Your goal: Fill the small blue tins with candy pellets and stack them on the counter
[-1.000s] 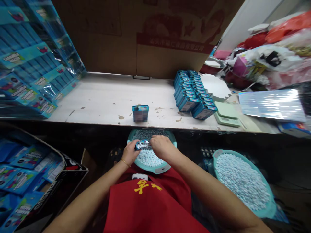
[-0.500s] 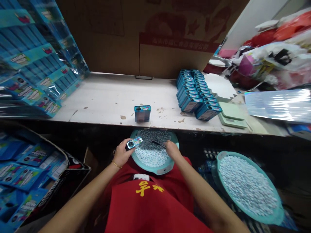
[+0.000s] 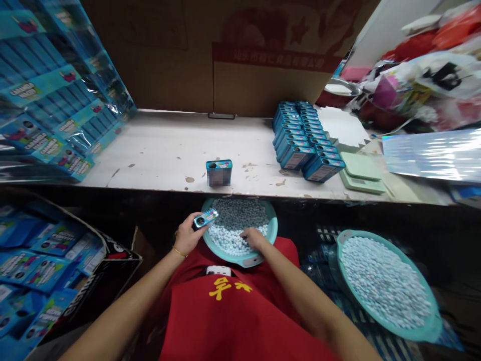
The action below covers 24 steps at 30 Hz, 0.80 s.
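My left hand (image 3: 187,236) is closed round a small blue tin (image 3: 205,219), tilted over the left rim of a turquoise basin (image 3: 274,225). White pellets, probably candies, show at the tin's right end. Many small pale candies (image 3: 240,213) fill the basin, which sits at my lap. My right hand (image 3: 256,239) is closed, its fingertips down among the candies. It grips a dark narrow scoop (image 3: 245,237), mostly hidden by the hand and the candies. Another blue tin (image 3: 219,164) stands upright at the table's front edge, beyond the basin.
Several blue tins (image 3: 296,150) stand in rows beside a pale green scale (image 3: 363,173) on the white table (image 3: 165,150). Wrapped blue boxes (image 3: 45,115) are stacked left. A carton of blue packs (image 3: 37,271) is lower left. A second candy basin (image 3: 340,250) is lower right.
My right hand has moved down and slightly left, pushing the dark scoop into the candies. The left hand and its tin stay almost in place. The view has shifted slightly.
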### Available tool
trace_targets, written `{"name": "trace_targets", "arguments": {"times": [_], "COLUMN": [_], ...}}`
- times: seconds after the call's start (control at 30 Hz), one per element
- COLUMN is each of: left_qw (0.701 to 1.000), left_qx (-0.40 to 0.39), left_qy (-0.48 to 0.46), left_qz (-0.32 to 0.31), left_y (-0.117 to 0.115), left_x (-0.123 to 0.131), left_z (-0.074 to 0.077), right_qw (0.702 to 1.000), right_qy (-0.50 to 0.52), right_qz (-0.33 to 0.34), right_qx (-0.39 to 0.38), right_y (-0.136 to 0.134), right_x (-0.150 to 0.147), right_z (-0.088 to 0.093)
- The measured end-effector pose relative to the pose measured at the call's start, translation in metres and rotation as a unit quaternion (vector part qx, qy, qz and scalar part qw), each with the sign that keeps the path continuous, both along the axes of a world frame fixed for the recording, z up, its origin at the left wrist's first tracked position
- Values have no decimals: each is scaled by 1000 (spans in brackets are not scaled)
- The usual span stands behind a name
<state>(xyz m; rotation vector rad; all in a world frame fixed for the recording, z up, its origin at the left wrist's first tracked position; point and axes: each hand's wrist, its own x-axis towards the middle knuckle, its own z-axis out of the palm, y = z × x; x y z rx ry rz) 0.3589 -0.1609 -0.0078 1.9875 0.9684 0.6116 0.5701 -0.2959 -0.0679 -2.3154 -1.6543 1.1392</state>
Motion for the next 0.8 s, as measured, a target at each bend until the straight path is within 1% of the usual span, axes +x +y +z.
{"name": "trace_targets", "arguments": {"times": [0.07, 0.13, 0.27, 0.3, 0.37, 0.47, 0.57, 0.67, 0.73, 0.8], "left_qw": [1000, 1000, 1000, 1000, 999, 998, 996, 994, 994, 994], "left_qx": [-6, -7, 5, 10, 25, 48, 63, 74, 76, 76], "left_qy": [-7, -10, 2, 8, 19, 30, 39, 44, 50, 54], "left_qz": [0, -1, -2, -4, -14, -32, -47, -63, -64, -65], "left_y": [0, 1, -1, -2, -4, -10, -15, -18, -20, -20], "left_x": [1, 2, 6, 8, 12, 19, 25, 28, 28, 28], "left_z": [1, 1, 0, -1, -1, -2, -4, -6, -8, -9], "right_qw": [1000, 998, 983, 979, 978, 987, 993, 988, 981, 974], "right_qy": [24, 52, 147, 163, 162, 103, -4, -108, -160, -196], "right_qz": [1, -8, -75, -83, -78, -33, 40, 87, 102, 110], "right_qx": [18, 38, 82, 92, 105, 116, 114, 65, 26, 7], "right_y": [-4, -9, -17, -17, -14, -3, 11, 25, 33, 39], "right_x": [7, 13, 21, 22, 22, 18, 8, -4, -14, -23], "right_z": [9, 25, 72, 85, 109, 137, 156, 172, 182, 191]}}
